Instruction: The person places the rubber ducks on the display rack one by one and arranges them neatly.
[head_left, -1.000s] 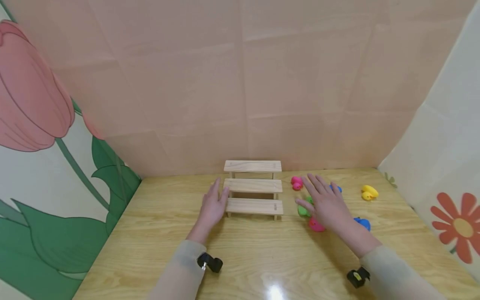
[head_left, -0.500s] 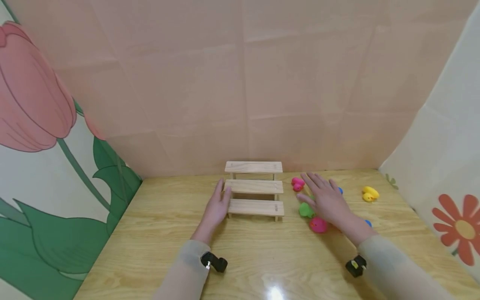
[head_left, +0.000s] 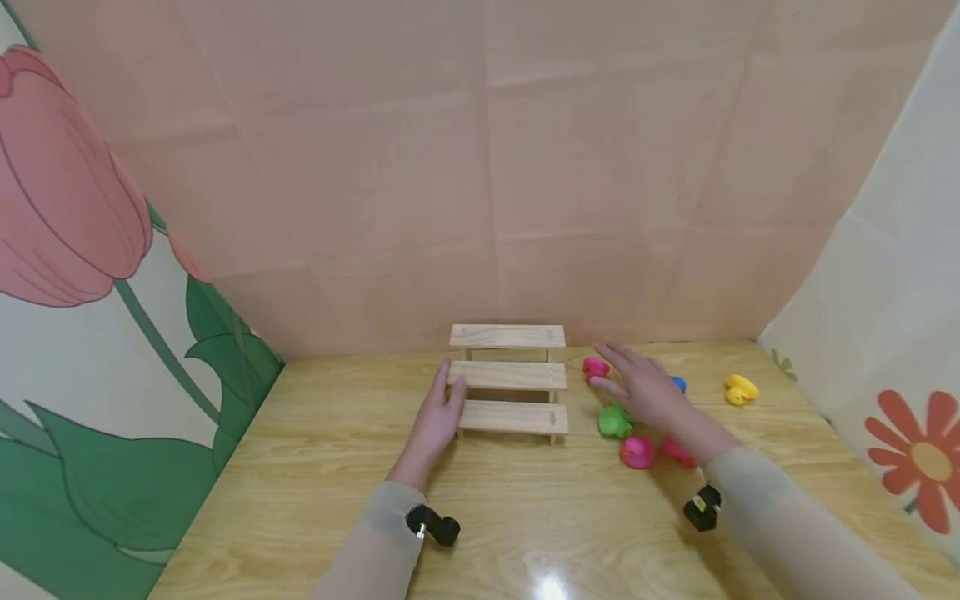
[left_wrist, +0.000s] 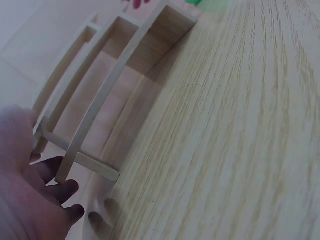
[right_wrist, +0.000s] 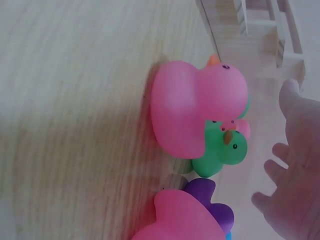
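A three-step wooden shelf (head_left: 510, 377) stands near the back wall. My left hand (head_left: 437, 414) is at its left end, thumb beside the steps and fingers around the end; in the left wrist view the lowest plank's end (left_wrist: 65, 172) crosses in front of a finger. My right hand (head_left: 645, 390) hovers over a group of toy ducks, fingers extended and holding nothing. Around it lie a green duck (head_left: 616, 422), a pink duck (head_left: 637, 452) and another pink duck (head_left: 596, 367) by the fingertips. A blue toy (head_left: 678, 383) is partly hidden behind the hand.
A yellow duck (head_left: 742, 389) lies apart at the right. In the right wrist view a purple toy (right_wrist: 222, 212) shows beside the pink ones. A pinkish cloth wall (head_left: 375, 208) rises behind the wooden table (head_left: 330, 467), with patterned panels on both sides.
My left hand has moved right, close against the shelf's end. My right hand has shifted slightly left, uncovering another pink toy beneath the wrist. Shelf and ducks stay in place.
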